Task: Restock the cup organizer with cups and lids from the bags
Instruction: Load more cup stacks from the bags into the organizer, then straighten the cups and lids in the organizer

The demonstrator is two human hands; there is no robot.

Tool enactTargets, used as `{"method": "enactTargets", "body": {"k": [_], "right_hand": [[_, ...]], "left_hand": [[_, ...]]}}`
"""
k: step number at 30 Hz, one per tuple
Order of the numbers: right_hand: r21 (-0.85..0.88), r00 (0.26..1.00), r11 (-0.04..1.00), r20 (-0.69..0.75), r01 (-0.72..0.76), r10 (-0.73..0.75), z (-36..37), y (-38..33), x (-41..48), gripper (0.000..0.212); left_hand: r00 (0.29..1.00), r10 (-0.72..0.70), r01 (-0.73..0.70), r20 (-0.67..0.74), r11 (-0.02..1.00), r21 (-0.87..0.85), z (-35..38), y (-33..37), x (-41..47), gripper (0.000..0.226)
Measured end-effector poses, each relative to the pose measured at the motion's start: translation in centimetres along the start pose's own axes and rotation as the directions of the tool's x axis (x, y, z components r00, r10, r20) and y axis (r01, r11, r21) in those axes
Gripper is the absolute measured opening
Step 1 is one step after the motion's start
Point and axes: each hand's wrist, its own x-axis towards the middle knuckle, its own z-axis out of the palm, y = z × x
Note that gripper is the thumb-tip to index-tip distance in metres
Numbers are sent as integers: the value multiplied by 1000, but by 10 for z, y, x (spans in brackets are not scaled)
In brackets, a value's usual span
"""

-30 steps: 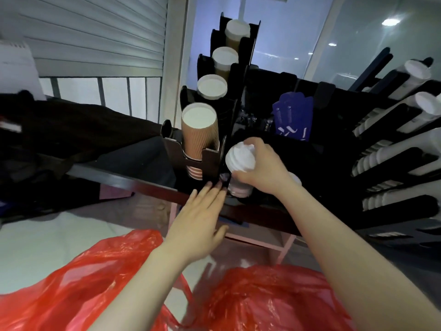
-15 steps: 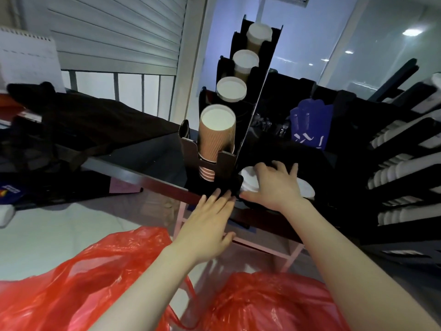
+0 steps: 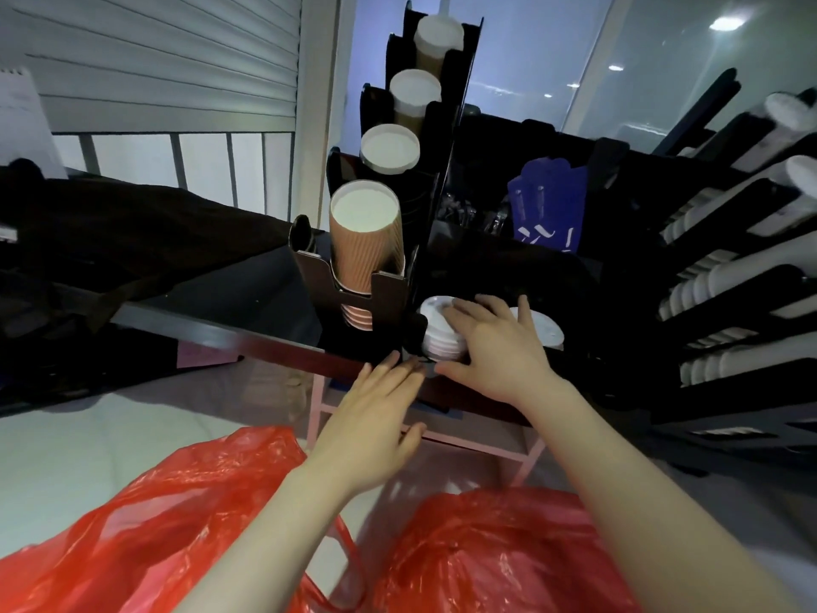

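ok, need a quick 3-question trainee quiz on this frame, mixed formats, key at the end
1. True or false: the right hand rests on top of a stack of white lids in the cup organizer.
2. What fills the nearest slot of the organizer's tall column? A) brown ribbed paper cups B) clear plastic cups C) blue packets
3. Fill in: the left hand, fingers straight, holds ___.
Key: 1 true; 2 A; 3 nothing.
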Motion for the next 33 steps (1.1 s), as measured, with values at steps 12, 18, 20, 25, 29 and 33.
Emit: {"method": "enactTargets", "body": {"k": [12, 18, 20, 25, 29, 33], "right_hand": [[8, 961, 963, -54, -270, 270, 4, 51, -52, 70], [20, 960, 963, -86, -267, 268, 6, 50, -55, 71], [31, 958, 962, -78, -273, 275, 7, 48, -57, 79], [115, 955, 950, -22, -292, 296, 4, 43, -67, 89], [465, 942, 845, -64, -265, 330, 3, 23, -97, 78], [685, 915, 700, -121, -203, 384, 9, -1, -139, 67]], "left_hand": [[998, 42, -45, -41, 996, -75, -1, 13, 7, 60], [998, 70, -70, -2, 994, -85, 5, 23, 6, 59], [998, 66, -66, -2, 994, -85, 4, 24, 5, 59], [997, 74, -72, 16, 994, -81, -7, 30, 2, 59], [997, 25, -13, 66, 986, -164, -4, 36, -11, 68], [995, -7, 35, 96, 955, -295, 12, 54, -25, 73]]}}
